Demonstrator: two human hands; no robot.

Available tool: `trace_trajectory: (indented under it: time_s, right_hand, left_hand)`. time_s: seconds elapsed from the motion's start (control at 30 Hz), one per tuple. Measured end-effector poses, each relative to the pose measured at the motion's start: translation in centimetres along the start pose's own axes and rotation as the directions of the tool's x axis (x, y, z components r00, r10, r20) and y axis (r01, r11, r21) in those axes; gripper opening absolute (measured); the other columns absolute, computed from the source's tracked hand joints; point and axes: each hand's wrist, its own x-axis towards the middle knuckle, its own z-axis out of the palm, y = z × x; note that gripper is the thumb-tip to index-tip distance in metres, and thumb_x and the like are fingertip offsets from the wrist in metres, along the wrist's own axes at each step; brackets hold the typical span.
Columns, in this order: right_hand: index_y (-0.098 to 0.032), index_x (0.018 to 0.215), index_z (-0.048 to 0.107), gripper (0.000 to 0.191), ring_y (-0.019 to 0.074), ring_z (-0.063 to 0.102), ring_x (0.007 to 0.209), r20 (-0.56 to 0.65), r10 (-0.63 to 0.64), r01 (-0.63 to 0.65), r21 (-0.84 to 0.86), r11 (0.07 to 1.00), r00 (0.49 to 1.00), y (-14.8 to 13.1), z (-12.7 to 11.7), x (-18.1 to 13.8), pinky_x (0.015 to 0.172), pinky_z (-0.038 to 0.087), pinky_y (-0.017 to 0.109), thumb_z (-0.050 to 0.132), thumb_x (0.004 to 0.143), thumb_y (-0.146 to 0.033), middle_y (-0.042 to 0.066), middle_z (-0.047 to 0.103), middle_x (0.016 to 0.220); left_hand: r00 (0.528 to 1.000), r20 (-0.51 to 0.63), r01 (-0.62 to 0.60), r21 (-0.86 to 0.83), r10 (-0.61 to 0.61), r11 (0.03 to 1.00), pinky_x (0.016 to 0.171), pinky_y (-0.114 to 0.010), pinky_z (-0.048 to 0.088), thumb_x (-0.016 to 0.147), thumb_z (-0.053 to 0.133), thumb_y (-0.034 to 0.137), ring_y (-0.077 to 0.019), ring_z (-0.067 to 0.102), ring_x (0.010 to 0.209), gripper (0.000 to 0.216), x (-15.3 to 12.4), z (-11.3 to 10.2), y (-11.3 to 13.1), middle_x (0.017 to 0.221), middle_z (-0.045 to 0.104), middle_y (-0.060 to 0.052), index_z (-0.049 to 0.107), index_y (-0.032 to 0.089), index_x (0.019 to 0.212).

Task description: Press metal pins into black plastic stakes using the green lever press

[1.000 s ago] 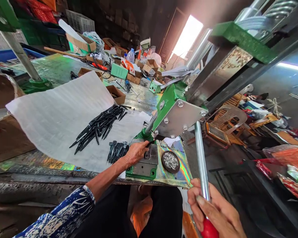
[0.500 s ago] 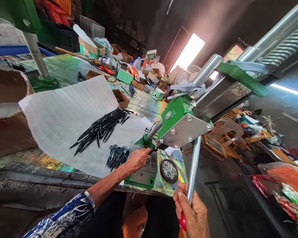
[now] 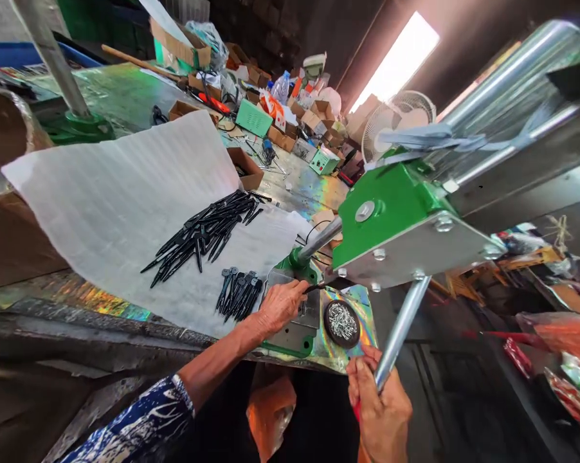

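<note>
My left hand (image 3: 284,305) is over the metal base plate (image 3: 294,337) of a green hand press (image 3: 386,212). Its fingers are closed on a thin black plastic stake (image 3: 315,287), whose far end lies below the press head. My right hand (image 3: 384,408) is wrapped round the lower end of the press lever (image 3: 402,331), a steel bar with a red grip partly hidden by the fingers. Between the hands sits a round dark dish (image 3: 342,323) of small silvery metal pieces. Left of the base lies a small bunch of black stakes (image 3: 239,294).
A larger heap of black stakes (image 3: 203,228) lies on a white foam sheet (image 3: 126,186). Behind are an open carton (image 3: 246,168), a green control box (image 3: 323,161), cluttered boxes and a fan (image 3: 398,122). A cardboard drum (image 3: 15,238) stands at the left.
The camera view has shifted, so the press head looks larger and the bench sits higher and further right. The lever leans more to the right at its top. Both hands keep their holds.
</note>
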Motion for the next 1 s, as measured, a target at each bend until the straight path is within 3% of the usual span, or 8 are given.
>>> trace_trajectory:
  time_s: [0.07,0.2,0.37,0.53,0.63,0.8,1.0]
  right_hand:
    - [-0.019,0.104,0.050,0.042,0.0083,0.046,0.041,-0.019,-0.048,0.049,0.006,0.999,0.999,0.3,0.8,0.0,0.039,0.043,0.023,0.063,0.079,-0.050,-0.002,0.059,0.070]
    - [-0.018,0.097,0.050,0.043,0.0092,0.044,0.039,0.064,-0.043,0.043,0.006,0.999,0.997,0.3,1.6,0.4,0.035,0.041,0.024,0.059,0.079,-0.055,-0.002,0.057,0.066]
    - [-0.019,0.096,0.051,0.045,0.0100,0.044,0.040,0.088,-0.075,0.069,0.064,0.996,0.993,-0.5,0.5,-0.2,0.033,0.040,0.023,0.061,0.075,-0.057,-0.003,0.055,0.063]
    - [-0.021,0.098,0.051,0.039,0.0094,0.041,0.037,0.056,-0.013,0.010,0.056,0.998,0.998,-0.3,-0.4,-1.0,0.028,0.032,0.020,0.061,0.077,-0.052,-0.004,0.055,0.060]
    - [-0.021,0.096,0.050,0.039,0.0110,0.044,0.039,-0.002,-0.088,0.088,-0.005,0.996,0.996,0.7,0.5,-0.2,0.032,0.038,0.023,0.060,0.077,-0.054,-0.003,0.055,0.063]
    - [-0.020,0.099,0.048,0.039,0.0112,0.047,0.041,0.044,-0.101,0.101,-0.007,0.995,0.994,1.5,1.5,0.8,0.038,0.043,0.026,0.055,0.081,-0.053,-0.002,0.055,0.069]
    - [-0.018,0.099,0.053,0.045,0.0105,0.047,0.042,0.046,-0.038,0.035,0.064,0.997,0.998,-1.0,-0.4,-1.0,0.034,0.041,0.023,0.065,0.074,-0.054,-0.003,0.056,0.067]
  left_hand:
    - [1.000,-0.021,0.018,0.011,-0.018,1.000,0.063,-0.027,0.040,0.096,0.037,0.025,-0.0218,0.062,0.087,0.019,-0.2,0.3,-0.2,0.097,0.063,-0.006,0.054,0.019,0.103]
    - [0.999,-0.035,0.026,0.034,-0.025,0.999,0.064,-0.027,0.038,0.094,0.036,0.019,-0.0210,0.063,0.087,0.019,-0.2,0.9,-1.1,0.094,0.064,-0.006,0.055,0.018,0.101]
    - [0.998,-0.067,0.014,0.039,-0.011,0.999,0.060,-0.028,0.035,0.094,0.038,0.019,-0.0211,0.063,0.087,0.018,-0.1,0.9,-1.0,0.099,0.065,-0.005,0.054,0.019,0.103]
    - [0.997,-0.063,0.037,0.062,-0.033,0.997,0.059,-0.027,0.034,0.095,0.037,0.021,-0.0219,0.063,0.087,0.017,-0.2,1.2,-1.0,0.098,0.064,-0.007,0.053,0.018,0.101]
    - [0.998,-0.064,0.030,0.051,-0.027,0.998,0.060,-0.027,0.036,0.095,0.037,0.022,-0.0215,0.062,0.087,0.018,-0.1,1.4,-1.1,0.096,0.064,-0.007,0.054,0.018,0.101]
    - [0.996,-0.062,0.059,0.039,-0.056,0.997,0.065,-0.027,0.039,0.094,0.037,0.022,-0.0203,0.062,0.086,0.019,-0.2,1.2,-0.8,0.095,0.064,-0.006,0.054,0.019,0.100]
    - [0.997,-0.050,0.057,0.056,-0.054,0.997,0.067,-0.027,0.041,0.093,0.038,0.022,-0.0205,0.062,0.089,0.020,-0.2,0.9,-0.7,0.100,0.064,-0.007,0.054,0.019,0.103]
